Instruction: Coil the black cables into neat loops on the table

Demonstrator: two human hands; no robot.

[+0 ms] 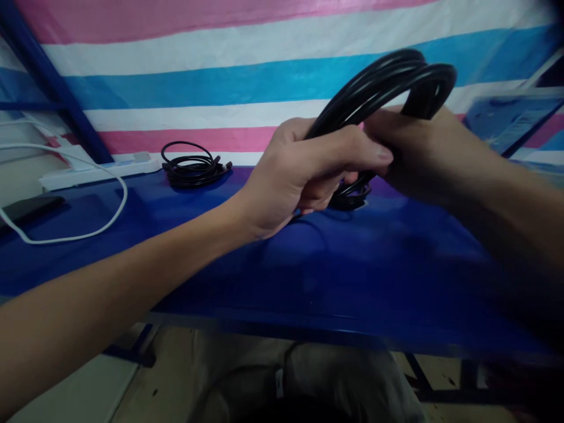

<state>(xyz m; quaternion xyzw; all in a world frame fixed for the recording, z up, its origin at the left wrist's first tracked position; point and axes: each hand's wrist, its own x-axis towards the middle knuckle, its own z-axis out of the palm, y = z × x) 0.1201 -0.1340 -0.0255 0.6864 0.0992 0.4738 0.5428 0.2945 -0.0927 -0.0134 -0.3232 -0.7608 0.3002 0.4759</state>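
A thick black cable coil (388, 82) is held up over the glossy blue table (308, 276). My left hand (304, 173) is closed round the lower part of the coil, thumb lying across the top. My right hand (418, 153) grips the same coil from the right, fingers wrapped round it just below the upper loop. The bottom of the coil shows beneath my fingers, close to the table top; whether it touches is unclear.
A second, smaller black cable coil (191, 164) lies at the back of the table. A white power strip (99, 170) and a white cord (88, 229) sit at the left, next to a dark phone (30, 205). A striped sheet hangs behind.
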